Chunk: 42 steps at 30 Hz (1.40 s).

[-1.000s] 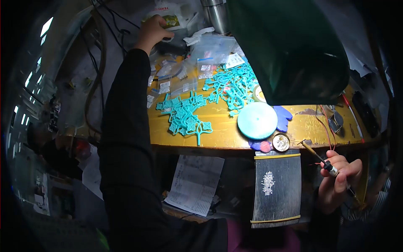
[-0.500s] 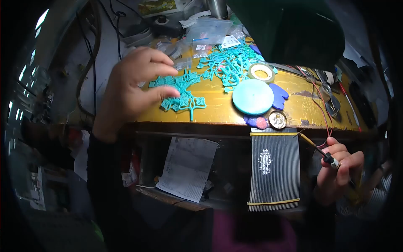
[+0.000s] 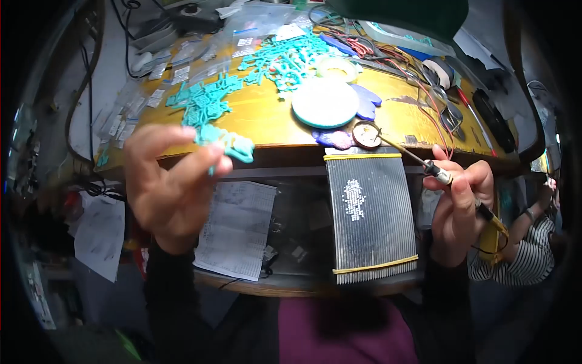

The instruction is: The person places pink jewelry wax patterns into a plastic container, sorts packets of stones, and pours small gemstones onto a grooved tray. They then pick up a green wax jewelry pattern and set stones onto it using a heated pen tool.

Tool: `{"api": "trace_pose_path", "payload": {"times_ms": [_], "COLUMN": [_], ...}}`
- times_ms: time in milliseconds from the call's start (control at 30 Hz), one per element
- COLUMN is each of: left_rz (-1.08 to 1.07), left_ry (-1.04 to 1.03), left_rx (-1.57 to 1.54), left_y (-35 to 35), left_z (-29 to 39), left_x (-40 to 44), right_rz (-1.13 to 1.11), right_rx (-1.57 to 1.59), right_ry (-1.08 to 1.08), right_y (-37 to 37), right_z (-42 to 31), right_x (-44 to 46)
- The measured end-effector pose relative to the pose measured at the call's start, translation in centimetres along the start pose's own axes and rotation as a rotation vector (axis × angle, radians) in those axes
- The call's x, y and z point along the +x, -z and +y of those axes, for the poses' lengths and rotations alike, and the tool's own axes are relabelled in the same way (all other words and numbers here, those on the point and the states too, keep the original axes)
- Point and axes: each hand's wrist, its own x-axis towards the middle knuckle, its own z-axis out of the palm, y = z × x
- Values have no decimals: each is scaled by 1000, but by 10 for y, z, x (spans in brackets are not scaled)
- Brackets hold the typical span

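My left hand pinches a teal wax piece between thumb and fingers, just off the bench's front edge. A heap of teal branched wax pieces lies right behind it. My right hand grips a corded wax pen, its thin metal tip reaching left to a small round tin. That tip appears to touch the tin's inside. A thick round disc, pale on top with a teal side, sits behind the tin. Below the tin is a ridged dark slab with yellow bands at both ends.
A larger teal heap and a tape roll lie farther back on the yellow bench. Blue-purple lumps flank the disc. Red wires run at the right. Printed paper lies below the bench. Another person's striped sleeve shows at right.
My left hand has closed on a teal piece and drawn it toward the bench's front edge. The pen tip has moved from the slab's top corner to the tin. The view has shifted.
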Motion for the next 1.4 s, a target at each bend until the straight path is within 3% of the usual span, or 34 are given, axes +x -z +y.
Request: {"api": "trace_pose_path", "payload": {"times_ms": [133, 200, 300, 400, 567, 800, 933, 1400], "left_rz": [74, 301, 106, 121, -27, -10, 10, -50], "left_ry": [141, 295, 280, 304, 275, 234, 210, 166], "left_rx": [-559, -729, -933, -1108, -1125, -1139, -1088, -1059], "left_y": [-20, -44, -40, -47, -43, -56, -59, -58], "left_z": [27, 51, 49, 52, 51, 55, 54, 51], "left_x": [-10, -11, -12, -16, -15, -17, -20, -18], "right_rz": [26, 22, -3, 1, -30, -406, -326, -376], "right_rx": [-19, -42, -124, -151, -35, -16, -9, -25], "right_ry": [16, 8, 27, 5, 82, 129, 171, 210], "right_y": [-2, -5, -4, -4, -1, 10, 7, 8], "right_z": [4, 3, 3, 2, 6, -13, -9, -8], "right_x": [-1, -1, 0, -1, -5, -10, -14, -10]}}
